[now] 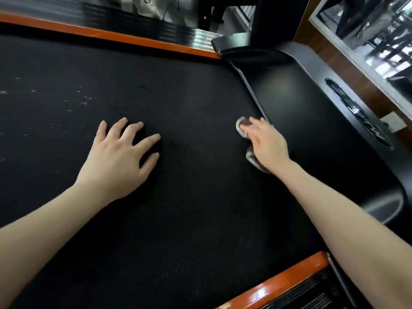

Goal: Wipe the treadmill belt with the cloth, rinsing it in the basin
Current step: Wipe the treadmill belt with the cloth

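Treadmill belt [189, 208] fills most of the frame, a black, finely textured surface running from the lower left to the upper right. An orange rail [111, 35] borders it along the upper left, and a second orange strip [278, 284] shows at the lower right corner. A scatter of small pale spots [84, 101] sits on the belt toward the left edge of the frame.

Left hand [120, 152] lies flat on the belt just left of centre, palm down. Its fingers [147, 139] are straight and spread wide apart, holding nothing.

Right hand [267, 146] is to the right of centre, at the belt's far edge where it meets the smooth black motor cover [312, 130]. It rests on top of the cloth [242, 128], a small bunched grey-brown rag. The rag pokes out past the fingertips on the upper left side of the hand and again below the palm. The fingers [254, 123] lie nearly straight over the rag and press it against the belt rather than curling round it; the thumb is hidden, so I cannot tell how it sits. The two hands are well apart, with bare belt between them.

At the top of the frame, right of centre, a black upright post [274, 18] rises from the cover. A glass panel [379, 30] with reflections takes up the upper right corner, and a pale wall socket [393, 123] shows at the right edge.
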A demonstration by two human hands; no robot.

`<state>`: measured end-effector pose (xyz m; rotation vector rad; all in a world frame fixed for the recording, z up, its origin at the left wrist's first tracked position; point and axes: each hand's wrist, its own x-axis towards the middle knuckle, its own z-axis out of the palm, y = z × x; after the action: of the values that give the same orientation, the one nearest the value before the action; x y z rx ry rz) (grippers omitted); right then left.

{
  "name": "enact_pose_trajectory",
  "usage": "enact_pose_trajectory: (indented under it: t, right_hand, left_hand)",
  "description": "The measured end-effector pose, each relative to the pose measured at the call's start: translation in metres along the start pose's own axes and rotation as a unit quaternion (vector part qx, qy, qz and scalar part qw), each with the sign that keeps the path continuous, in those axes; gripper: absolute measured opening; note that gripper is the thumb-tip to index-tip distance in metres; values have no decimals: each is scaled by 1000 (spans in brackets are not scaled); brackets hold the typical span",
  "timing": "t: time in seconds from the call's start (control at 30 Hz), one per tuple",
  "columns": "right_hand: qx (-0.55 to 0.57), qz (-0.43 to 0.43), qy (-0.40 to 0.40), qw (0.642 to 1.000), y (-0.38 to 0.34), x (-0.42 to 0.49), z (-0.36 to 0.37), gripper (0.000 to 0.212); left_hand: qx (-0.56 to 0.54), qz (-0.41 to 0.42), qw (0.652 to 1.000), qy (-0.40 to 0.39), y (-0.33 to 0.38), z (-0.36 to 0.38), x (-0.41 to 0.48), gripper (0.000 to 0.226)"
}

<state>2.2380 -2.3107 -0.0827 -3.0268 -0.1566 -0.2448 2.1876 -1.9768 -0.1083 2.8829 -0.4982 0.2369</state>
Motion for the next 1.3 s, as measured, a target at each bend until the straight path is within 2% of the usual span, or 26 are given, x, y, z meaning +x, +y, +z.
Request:
enact_pose_trajectory:
  t: [0.07, 0.13, 0.23, 0.33, 0.4, 0.47, 0.57, 0.67, 0.77, 0.83, 0.9, 1.0, 1.13, 1.2, 1.3]
  right_hand:
    - [-2, 51, -9, 999, -7, 31, 4, 39]
    - [24, 45, -8, 999, -17, 24, 3, 38]
    - [63, -87, -26, 994, -42, -39, -1, 45]
    - [42, -135, -79, 987, -51, -72, -12, 66]
    - [-15, -179, -68, 981, -44, -76, -18, 73]
    - [-49, -225, -64, 971, -36, -78, -20, 68]
    - [-8, -251, -49, 967, -30, -70, -10, 54]
    - [37, -239, -8, 970, -26, -48, -3, 39]
    - [61, -193, 18, 979, -25, -30, 5, 37]
    - [63, -151, 36, 986, -24, -12, 9, 37]
    - [57, -107, 44, 992, -22, 13, 13, 35]
    - [32, -46, 56, 997, -15, 58, 18, 31]
    - [15, 30, 50, 998, -26, 91, 20, 30]
    - [36, -52, 69, 996, -45, 66, 18, 26]
    - [99, -267, 48, 957, -81, -13, 20, 30]
  left_hand:
    - [-2, -3, 1000, 3, -1, -1, 0, 59]
    - [-3, -2, 1000, 4, -1, -1, 0, 59]
    - [-6, -8, 1000, 6, -1, -1, 0, 58]
    - [-7, -5, 1000, -1, -1, -2, -1, 58]
    - [-7, -10, 1000, -4, -1, -2, -1, 59]
    - [-8, -13, 1000, -4, -2, -2, -1, 59]
    - [-9, -13, 1000, -14, -1, -2, -1, 59]
    - [-20, -14, 1000, -12, -1, -3, -1, 60]
    - [-37, -19, 999, -5, -5, -9, 8, 62]
    - [-3, -28, 1000, 3, -11, -17, 27, 59]
    - [45, -62, 997, -23, -20, -20, 49, 54]
    - [97, -99, 988, -66, -35, -11, 71, 57]
    - [47, -114, 992, -25, -44, 6, 73, 61]
    - [45, -108, 993, -16, -44, 8, 72, 69]
    - [41, -107, 993, -8, -46, 8, 74, 71]
